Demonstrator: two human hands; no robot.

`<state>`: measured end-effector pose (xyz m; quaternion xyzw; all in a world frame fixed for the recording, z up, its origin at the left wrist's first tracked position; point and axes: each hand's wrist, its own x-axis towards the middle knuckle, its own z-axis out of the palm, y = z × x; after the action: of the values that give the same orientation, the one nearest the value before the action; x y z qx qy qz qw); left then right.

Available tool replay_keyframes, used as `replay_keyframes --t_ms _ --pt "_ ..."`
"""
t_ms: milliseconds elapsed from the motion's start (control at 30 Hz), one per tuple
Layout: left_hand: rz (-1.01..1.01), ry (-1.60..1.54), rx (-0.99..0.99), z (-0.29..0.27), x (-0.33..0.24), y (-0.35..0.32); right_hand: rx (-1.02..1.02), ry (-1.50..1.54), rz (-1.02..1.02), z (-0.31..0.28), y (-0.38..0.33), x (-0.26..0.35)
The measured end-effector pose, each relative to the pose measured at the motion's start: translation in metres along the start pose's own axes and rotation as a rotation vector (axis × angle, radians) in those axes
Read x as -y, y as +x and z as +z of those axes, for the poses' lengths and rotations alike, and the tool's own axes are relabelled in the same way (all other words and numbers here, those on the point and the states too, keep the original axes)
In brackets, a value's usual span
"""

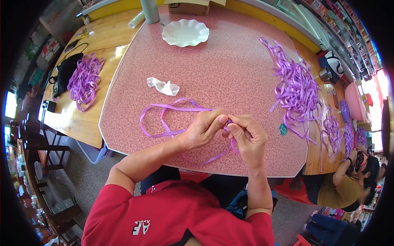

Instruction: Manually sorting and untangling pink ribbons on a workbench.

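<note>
Over the near part of the pink speckled table, my left hand [205, 128] and my right hand [248, 133] meet, thumbs and fingers pinched on a purple ribbon [180, 109]. Loops of that ribbon spread on the tabletop left of my hands and below them. The part between my fingertips is bunched up and mostly covered by them. A crumpled white tissue [164, 87] lies beyond my left hand.
A white scalloped plate [185, 33] sits at the far side, near a cardboard box [188, 7]. Purple ribbon heaps [296, 88] lie at the right, another pile [85, 80] on the wooden table at left. A person [349, 180] works at far right.
</note>
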<state>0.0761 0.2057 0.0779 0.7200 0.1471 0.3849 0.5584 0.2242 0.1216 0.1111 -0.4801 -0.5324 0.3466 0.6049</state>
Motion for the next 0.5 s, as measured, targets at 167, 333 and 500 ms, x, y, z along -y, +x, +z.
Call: replay_keyframes --t_ms 167,333,500 --pt "0.245 0.234 -0.053 -0.001 0.002 0.001 -0.011 0.036 0.119 -0.001 -0.004 0.011" --pt "0.445 0.416 -0.099 -0.001 0.003 0.002 0.017 -0.049 0.031 -0.002 -0.011 0.017" --pt "0.582 0.423 -0.073 -0.006 0.002 0.001 0.070 -0.005 0.008 -0.001 -0.017 0.027"
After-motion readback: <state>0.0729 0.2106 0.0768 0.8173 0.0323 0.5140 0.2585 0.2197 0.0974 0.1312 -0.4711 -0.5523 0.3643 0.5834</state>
